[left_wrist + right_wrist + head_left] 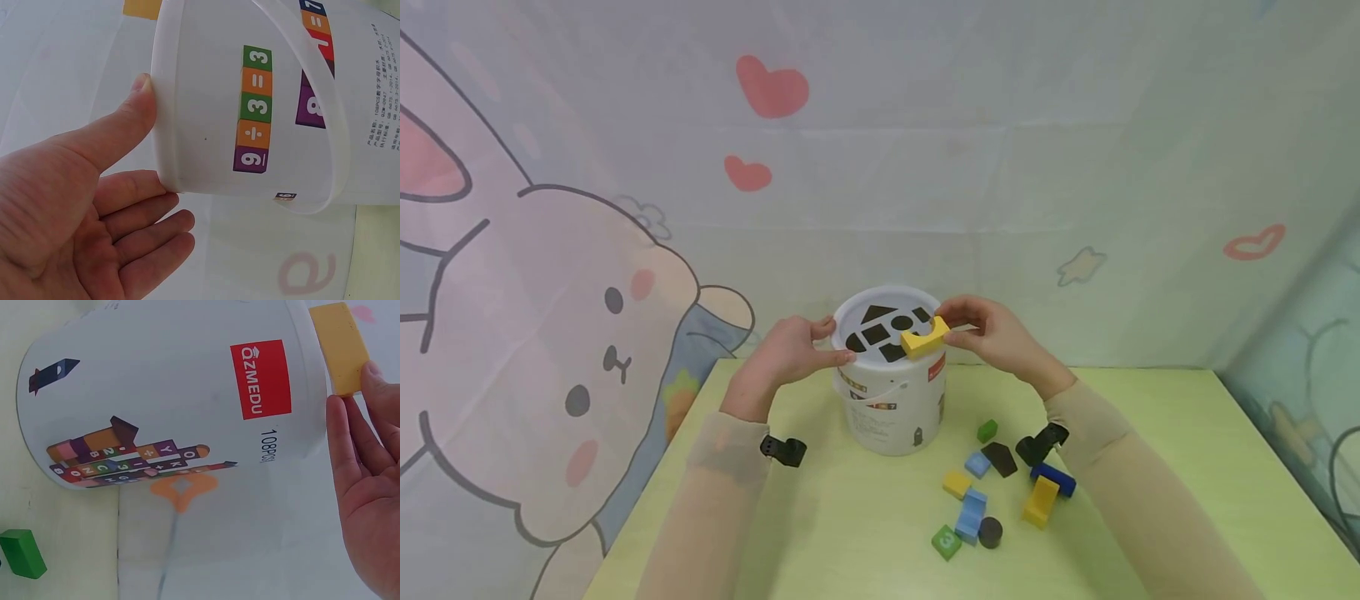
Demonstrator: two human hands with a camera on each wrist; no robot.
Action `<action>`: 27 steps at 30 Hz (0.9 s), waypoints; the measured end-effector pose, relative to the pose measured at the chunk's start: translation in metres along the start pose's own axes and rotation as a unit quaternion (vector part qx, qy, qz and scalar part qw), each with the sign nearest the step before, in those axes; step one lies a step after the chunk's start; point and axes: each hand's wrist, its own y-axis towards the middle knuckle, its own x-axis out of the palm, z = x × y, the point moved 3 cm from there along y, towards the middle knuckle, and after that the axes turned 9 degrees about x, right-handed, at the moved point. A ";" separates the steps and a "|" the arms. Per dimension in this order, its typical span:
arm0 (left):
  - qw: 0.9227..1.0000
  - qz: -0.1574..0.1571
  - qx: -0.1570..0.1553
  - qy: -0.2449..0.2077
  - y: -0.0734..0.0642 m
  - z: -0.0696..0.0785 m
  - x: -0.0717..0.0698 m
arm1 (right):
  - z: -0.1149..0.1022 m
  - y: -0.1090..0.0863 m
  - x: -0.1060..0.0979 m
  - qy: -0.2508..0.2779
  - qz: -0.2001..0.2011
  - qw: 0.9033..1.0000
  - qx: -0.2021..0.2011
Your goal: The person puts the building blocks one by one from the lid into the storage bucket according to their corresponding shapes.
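Note:
A white bucket [880,421] stands upright at the back of the table, its white lid [891,298] cut with dark shaped holes. My left hand [790,354] holds the lid's left edge, thumb toward the front; in the left wrist view its other fingertips [182,222] hang loosely bent beside the rim. Between thumb and fingers, my right hand [992,333] pinches a yellow arch block [927,340] over the right side of the lid. The arch's notch faces up in the head view. Whether the block touches the lid I cannot tell.
Right of the bucket lie loose blocks: a small green one [987,431], a dark pentagon [1000,458], a light blue arch [972,515], a dark round piece [990,532], a yellow block [1041,502] and a dark blue one [1054,479]. A printed cloth [925,167] hangs behind.

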 end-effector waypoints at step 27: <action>1.000 -0.001 -0.010 0.001 0.001 -0.005 0.002 | -0.010 0.026 0.021 -0.058 -0.040 0.997 0.032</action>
